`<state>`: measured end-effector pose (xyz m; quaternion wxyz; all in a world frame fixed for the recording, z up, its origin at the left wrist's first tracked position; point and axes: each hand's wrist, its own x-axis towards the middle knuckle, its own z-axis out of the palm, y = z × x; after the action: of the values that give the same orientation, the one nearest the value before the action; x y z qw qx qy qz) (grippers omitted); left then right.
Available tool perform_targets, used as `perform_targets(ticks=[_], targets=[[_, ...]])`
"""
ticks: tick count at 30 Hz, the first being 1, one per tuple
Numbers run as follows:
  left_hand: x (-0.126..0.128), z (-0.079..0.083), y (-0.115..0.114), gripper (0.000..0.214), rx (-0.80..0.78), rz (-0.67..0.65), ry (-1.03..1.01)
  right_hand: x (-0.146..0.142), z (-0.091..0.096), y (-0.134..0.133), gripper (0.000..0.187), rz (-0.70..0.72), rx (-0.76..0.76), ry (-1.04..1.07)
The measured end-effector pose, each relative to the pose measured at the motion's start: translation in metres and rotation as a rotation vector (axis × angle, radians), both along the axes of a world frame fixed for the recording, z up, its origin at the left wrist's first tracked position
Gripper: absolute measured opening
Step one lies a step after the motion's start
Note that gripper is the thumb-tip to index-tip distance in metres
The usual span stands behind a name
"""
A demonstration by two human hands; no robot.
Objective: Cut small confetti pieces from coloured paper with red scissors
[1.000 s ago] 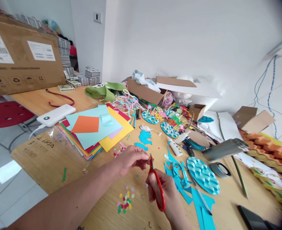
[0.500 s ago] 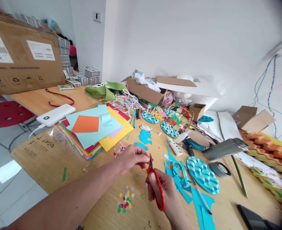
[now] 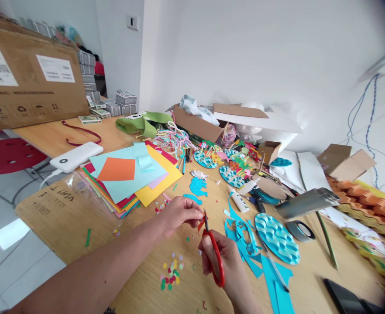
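Observation:
My left hand (image 3: 183, 214) is pinched on a small orange paper piece (image 3: 201, 225), much of it hidden by the fingers. Red-handled scissors (image 3: 217, 261) are gripped in my right hand (image 3: 223, 259), their blades pointing up and lying against the paper's right side. Below the hands, several coloured paper dots (image 3: 172, 272) are scattered on the wooden table (image 3: 140, 266). Blue paper fish shapes (image 3: 197, 186) lie just beyond my left hand. To the right of the scissors are blue paper scraps (image 3: 245, 237) and a wavy-patterned blue oval (image 3: 276, 238).
At the left lie a stack of coloured paper (image 3: 123, 187) and a white power bank (image 3: 77, 157). A glue bottle (image 3: 239, 200), a steel flask (image 3: 307, 203), a tape roll (image 3: 300, 231) and a phone (image 3: 346, 298) stand or lie on the right. Cardboard boxes (image 3: 195, 123) line the wall.
The orange paper has turned slightly between my left fingers and more of it shows left of the blades. Both hands have barely moved.

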<state>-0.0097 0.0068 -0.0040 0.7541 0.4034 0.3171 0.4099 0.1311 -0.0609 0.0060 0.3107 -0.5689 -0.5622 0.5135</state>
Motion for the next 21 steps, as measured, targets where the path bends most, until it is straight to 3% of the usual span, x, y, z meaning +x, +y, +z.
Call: perform_targets(ticks=[10, 17, 21], targets=[[0.0007, 0.0019, -0.0003, 0.009, 0.073, 0.059, 0.035, -0.0013, 0.0013, -0.0003, 0.046, -0.01, 0.003, 0.01], [-0.0013, 0.007, -0.0021, 0.012, 0.008, -0.055, -0.047, -0.002, 0.0031, -0.0008, 0.045, -0.009, 0.001, 0.013], [-0.0005, 0.0043, -0.0019, 0.013, -0.002, -0.047, -0.088, -0.0015, 0.0052, -0.0012, 0.045, 0.006, 0.002, 0.004]])
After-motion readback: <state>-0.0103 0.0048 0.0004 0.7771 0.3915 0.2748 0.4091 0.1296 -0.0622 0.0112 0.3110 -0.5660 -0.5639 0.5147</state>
